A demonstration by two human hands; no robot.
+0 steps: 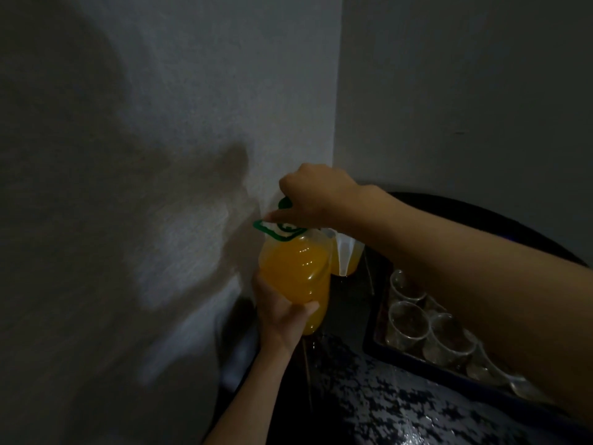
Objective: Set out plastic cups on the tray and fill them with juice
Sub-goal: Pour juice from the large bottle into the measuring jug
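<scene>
Light: dim; detail is poor in the shadows.
Juice jug [295, 271]: clear plastic, well filled with orange juice, held off the bench [369, 396] close to the wall [160, 123], left of the tray [372, 332].
Green lid [279, 231]: sits on the jug's mouth; whether it is sealed or partly lifted I cannot tell.
Left hand [282, 313]: wrapped round the jug's lower body from below, thumb across the front, bearing the weight.
Right hand [314, 197]: on top of the jug, fingers curled down onto the green lid, a green knob showing just beside the knuckles (looks like working the lid, not pouring).
Plastic cups [407, 319]: clear, upright, packed close together on the tray; none shows any orange, so I judge them empty. More cups run under the right forearm and are partly hidden.
Tray: dark, rimmed, on the bench to the right of the jug.
Step in hand: cups appear set out; this is the jug being readied, so filling has not begun.
Next move calls for: getting the spout free, carrying the jug right over the tray rim, then tipping slowly above the nearest cup with the left hand steadying the base.
Risk: light cups standing that close could tip if the jug touches one; wet glints on the bench suggest drips.
</scene>
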